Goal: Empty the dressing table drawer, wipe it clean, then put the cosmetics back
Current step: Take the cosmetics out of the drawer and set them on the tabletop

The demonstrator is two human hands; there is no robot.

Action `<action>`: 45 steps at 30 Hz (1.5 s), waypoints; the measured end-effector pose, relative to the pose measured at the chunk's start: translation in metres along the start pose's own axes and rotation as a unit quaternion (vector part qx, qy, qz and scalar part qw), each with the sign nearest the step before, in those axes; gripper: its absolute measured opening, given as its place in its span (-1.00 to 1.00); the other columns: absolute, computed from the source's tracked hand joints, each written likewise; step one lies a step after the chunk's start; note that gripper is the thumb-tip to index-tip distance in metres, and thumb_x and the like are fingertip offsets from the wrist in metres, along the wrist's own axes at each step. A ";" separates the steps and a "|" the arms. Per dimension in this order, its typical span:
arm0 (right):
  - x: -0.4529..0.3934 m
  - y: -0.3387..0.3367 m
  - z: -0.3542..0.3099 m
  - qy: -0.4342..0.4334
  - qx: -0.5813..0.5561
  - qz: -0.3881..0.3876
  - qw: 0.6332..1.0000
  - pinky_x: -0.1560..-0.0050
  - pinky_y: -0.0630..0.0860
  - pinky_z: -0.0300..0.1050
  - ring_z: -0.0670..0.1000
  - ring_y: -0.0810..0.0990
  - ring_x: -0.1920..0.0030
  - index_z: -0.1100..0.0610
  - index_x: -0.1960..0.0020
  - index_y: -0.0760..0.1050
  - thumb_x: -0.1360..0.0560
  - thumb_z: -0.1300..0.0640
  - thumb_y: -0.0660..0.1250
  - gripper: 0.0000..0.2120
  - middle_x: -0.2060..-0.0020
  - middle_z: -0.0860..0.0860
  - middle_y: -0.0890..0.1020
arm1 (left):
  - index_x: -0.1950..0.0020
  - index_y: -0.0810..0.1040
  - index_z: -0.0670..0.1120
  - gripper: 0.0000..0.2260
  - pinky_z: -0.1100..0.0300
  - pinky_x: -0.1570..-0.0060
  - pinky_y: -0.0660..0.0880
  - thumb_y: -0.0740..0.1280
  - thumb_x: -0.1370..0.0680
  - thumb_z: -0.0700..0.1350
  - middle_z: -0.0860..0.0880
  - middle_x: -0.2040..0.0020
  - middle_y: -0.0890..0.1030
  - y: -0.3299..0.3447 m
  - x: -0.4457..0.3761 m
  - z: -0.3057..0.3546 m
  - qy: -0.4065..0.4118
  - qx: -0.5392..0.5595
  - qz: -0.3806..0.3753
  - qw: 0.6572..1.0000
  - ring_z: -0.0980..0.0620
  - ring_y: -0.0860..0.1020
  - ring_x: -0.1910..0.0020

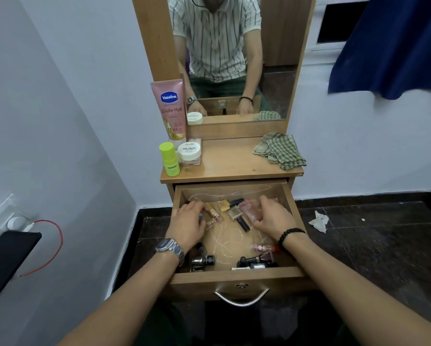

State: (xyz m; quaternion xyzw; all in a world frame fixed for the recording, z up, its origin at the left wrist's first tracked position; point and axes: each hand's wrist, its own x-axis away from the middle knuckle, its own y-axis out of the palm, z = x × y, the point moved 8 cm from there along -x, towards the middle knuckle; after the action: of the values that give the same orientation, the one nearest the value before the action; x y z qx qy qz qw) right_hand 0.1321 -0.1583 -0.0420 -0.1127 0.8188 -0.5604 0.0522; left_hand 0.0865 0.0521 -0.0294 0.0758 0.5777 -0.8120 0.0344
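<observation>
The wooden drawer (236, 273) of the dressing table stands pulled out, with several small cosmetics scattered inside. My left hand (188, 222) is down in its left half, fingers curled round a small yellow-and-pink tube (213, 212). My right hand (274, 218) reaches into the right half and its fingers close on a clear pink bottle (250, 208). Between the hands lie nail polish bottles (230, 208) and a dark lipstick (243, 223). More bottles (255, 260) lie along the drawer's front wall. A folded green checked cloth (280, 149) rests on the tabletop at the right.
On the tabletop's left stand a pink Vaseline tube (170, 108), a lime-green bottle (169, 158) and a white nail polish remover jar (189, 151). A mirror (234, 58) rises behind. White walls flank the table. A crumpled tissue (319, 221) lies on the dark floor at the right.
</observation>
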 end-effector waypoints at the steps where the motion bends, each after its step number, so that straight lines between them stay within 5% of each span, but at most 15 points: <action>1: 0.002 0.002 0.002 0.012 0.015 -0.009 1.000 0.16 0.49 -0.06 0.10 0.57 0.05 0.10 -0.04 0.31 -0.46 0.01 0.34 -0.72 0.05 0.07 0.57 | -0.16 0.44 0.09 -0.75 0.08 -0.13 0.29 0.23 -0.50 -0.11 0.11 -0.11 0.52 0.000 -0.001 0.002 0.003 -0.006 -0.002 1.000 0.04 0.49 -0.11; 12: 0.007 0.009 -0.008 0.000 0.096 -0.025 0.995 0.05 0.49 0.01 0.22 0.57 -0.10 0.16 -0.24 0.33 -0.52 0.19 0.30 -0.67 -0.07 0.16 0.57 | -0.41 0.30 -0.02 -0.58 0.05 -0.22 0.33 0.17 -0.55 -0.22 -0.01 -0.37 0.40 0.044 -0.040 0.100 0.166 -0.083 -0.092 0.978 -0.04 0.37 -0.31; 19: 0.003 -0.002 0.012 0.010 -0.028 0.027 0.999 0.23 0.40 -0.07 0.17 0.57 0.10 0.07 0.06 0.31 -0.45 0.20 0.34 -0.80 0.17 0.05 0.55 | -0.28 0.43 -0.09 -0.70 0.03 -0.26 0.36 0.17 -0.56 -0.21 -0.04 -0.33 0.44 0.065 -0.060 0.118 0.211 -0.102 -0.131 0.963 -0.05 0.36 -0.25; 26: 0.006 -0.027 0.011 -0.042 -0.178 0.139 0.973 0.21 0.49 -0.16 -0.11 0.51 0.24 0.00 0.13 0.36 -0.44 0.19 0.44 -0.75 0.23 -0.16 0.49 | -0.22 0.38 -0.09 -0.71 0.00 -0.14 0.43 0.28 -0.51 -0.14 -0.08 -0.22 0.48 0.052 -0.059 0.107 0.161 -0.031 -0.092 0.982 -0.09 0.44 -0.18; 32: 0.014 -0.047 -0.003 -0.066 -0.313 0.153 0.935 0.10 0.48 -0.49 -0.22 0.58 0.10 0.06 -0.13 0.37 -0.43 0.22 0.48 -0.62 0.10 -0.09 0.56 | -0.30 0.37 -0.06 -0.64 0.16 -0.20 0.41 0.33 -0.52 -0.12 -0.02 -0.22 0.50 0.033 -0.043 0.097 0.098 0.053 -0.021 0.994 0.01 0.46 -0.20; 40: 0.021 -0.042 -0.028 -0.123 -0.404 0.108 0.900 -0.11 0.52 -0.34 -0.25 0.56 -0.13 0.02 -0.20 0.37 -0.52 0.19 0.37 -0.68 -0.10 -0.12 0.58 | -0.29 0.41 -0.08 -0.61 0.11 -0.05 0.52 0.39 -0.49 -0.09 0.02 -0.10 0.57 -0.018 -0.039 0.085 0.054 0.161 0.062 0.984 0.06 0.55 -0.04; 45: -0.005 -0.055 -0.050 -0.140 -0.388 0.100 0.906 -0.24 0.50 -0.18 -0.19 0.52 -0.22 0.00 -0.32 0.36 -0.53 0.36 0.25 -0.56 -0.20 -0.08 0.56 | -0.32 0.44 -0.11 -0.58 0.30 0.02 0.44 0.42 -0.48 -0.12 -0.01 -0.12 0.61 -0.064 -0.066 0.078 0.034 0.201 0.089 0.975 0.13 0.56 0.00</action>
State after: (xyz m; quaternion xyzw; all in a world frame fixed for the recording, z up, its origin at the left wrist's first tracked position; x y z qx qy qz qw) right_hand 0.1330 -0.1305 0.0270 -0.1191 0.9628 -0.1691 0.1741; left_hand 0.1361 -0.0021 0.0665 0.1600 0.3942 -0.9022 0.0704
